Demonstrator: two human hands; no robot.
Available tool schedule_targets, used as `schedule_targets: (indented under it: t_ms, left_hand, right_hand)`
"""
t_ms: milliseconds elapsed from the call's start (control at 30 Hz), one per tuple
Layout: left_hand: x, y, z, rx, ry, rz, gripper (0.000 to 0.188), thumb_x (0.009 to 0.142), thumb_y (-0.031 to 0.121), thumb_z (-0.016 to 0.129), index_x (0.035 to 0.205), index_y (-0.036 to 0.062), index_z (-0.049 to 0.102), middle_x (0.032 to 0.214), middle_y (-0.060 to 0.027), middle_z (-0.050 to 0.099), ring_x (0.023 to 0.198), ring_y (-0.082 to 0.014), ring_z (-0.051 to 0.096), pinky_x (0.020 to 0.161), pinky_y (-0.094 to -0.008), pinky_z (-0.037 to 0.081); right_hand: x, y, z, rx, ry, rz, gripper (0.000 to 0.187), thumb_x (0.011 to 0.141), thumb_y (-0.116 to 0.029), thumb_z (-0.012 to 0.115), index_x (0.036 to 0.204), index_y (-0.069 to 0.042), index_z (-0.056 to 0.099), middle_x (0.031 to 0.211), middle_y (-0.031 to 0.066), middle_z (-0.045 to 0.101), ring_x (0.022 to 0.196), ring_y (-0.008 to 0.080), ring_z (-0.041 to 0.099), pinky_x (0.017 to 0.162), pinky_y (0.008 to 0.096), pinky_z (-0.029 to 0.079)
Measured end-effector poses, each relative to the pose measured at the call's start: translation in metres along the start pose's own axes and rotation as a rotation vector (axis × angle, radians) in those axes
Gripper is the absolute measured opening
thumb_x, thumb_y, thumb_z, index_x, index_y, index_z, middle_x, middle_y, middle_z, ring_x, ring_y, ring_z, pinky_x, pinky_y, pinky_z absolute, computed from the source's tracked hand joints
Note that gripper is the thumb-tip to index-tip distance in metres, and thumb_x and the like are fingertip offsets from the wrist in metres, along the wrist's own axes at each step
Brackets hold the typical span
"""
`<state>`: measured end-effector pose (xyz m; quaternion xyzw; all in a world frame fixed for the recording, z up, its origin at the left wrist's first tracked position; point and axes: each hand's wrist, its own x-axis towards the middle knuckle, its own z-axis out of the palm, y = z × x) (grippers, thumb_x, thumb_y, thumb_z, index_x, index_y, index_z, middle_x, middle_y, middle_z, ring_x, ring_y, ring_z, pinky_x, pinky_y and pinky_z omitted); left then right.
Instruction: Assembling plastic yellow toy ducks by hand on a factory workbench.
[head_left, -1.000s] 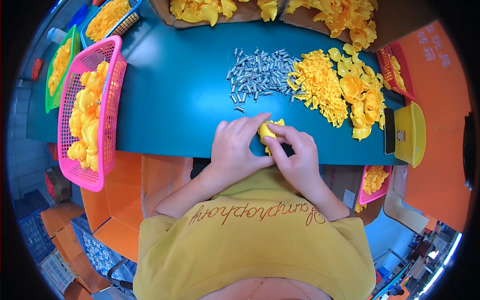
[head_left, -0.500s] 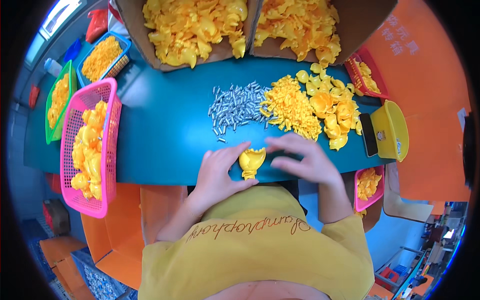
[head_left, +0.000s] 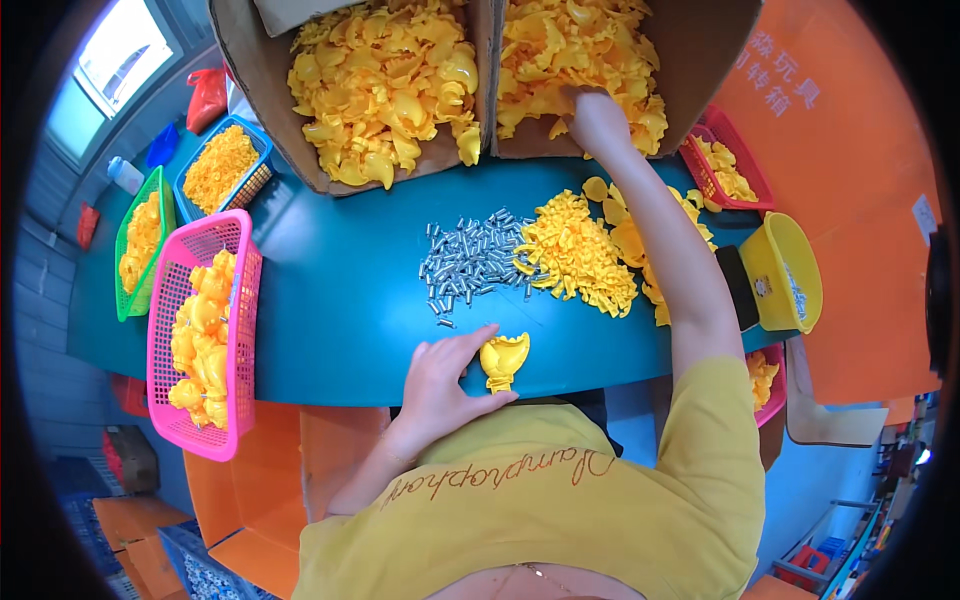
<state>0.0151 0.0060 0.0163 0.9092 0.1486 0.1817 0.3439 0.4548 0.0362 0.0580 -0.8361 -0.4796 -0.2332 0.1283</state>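
A hollow yellow plastic shell half (head_left: 503,362) lies at the table's near edge. My left hand (head_left: 440,380) rests beside it, thumb at its lower end and index finger at its upper end, holding it between them. My right hand (head_left: 600,122) reaches far forward into the right-hand cardboard box (head_left: 700,75), among yellow shell pieces (head_left: 565,65); its fingertips are hidden there. Between the hands lie a pile of small silver metal cylinders (head_left: 475,260) and a pile of small yellow plastic parts (head_left: 575,255). Larger yellow shells (head_left: 628,243) are partly covered by my right forearm.
A left-hand cardboard box (head_left: 265,110) holds more yellow shells. Pink (head_left: 243,340), green (head_left: 128,270) and blue (head_left: 262,140) baskets of yellow pieces stand at left. At right are a red basket (head_left: 745,200), a yellow tub (head_left: 770,270) and a dark flat object (head_left: 735,285).
My right hand has gone from beside the shell half, forward over the piles and into the right-hand box. My left hand stays at the shell half. The view has shifted slightly.
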Motion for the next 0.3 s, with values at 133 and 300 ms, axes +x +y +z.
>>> schedule_targets:
  t_ms: [133, 300]
  left_hand:
    - [0.001, -0.002, 0.001, -0.016, -0.01, -0.002, 0.09, 0.064, 0.04, 0.098, 0.143, 0.0153, 0.064, 0.111, -0.0002, 0.071, 0.079, -0.0156, 0.057, 0.081, -0.0323, 0.042]
    - [0.001, 0.0, -0.003, 0.019, -0.001, 0.009, 0.088, 0.065, 0.04, 0.098, 0.144, 0.0168, 0.064, 0.113, -0.0009, 0.071, 0.08, -0.0162, 0.058, 0.082, -0.0329, 0.042]
  right_hand:
    - [0.004, 0.017, 0.001, 0.227, -0.058, 0.123, 0.033, 0.09, -0.019, 0.073, 0.122, -0.011, 0.075, 0.11, 0.0167, 0.077, 0.104, 0.0369, 0.072, 0.087, 0.0437, 0.059]
    - [-0.016, 0.027, -0.042, 0.379, -0.215, 0.18, 0.034, 0.088, -0.021, 0.081, 0.12, -0.008, 0.078, 0.115, 0.0156, 0.077, 0.104, 0.0278, 0.075, 0.092, 0.0379, 0.058]
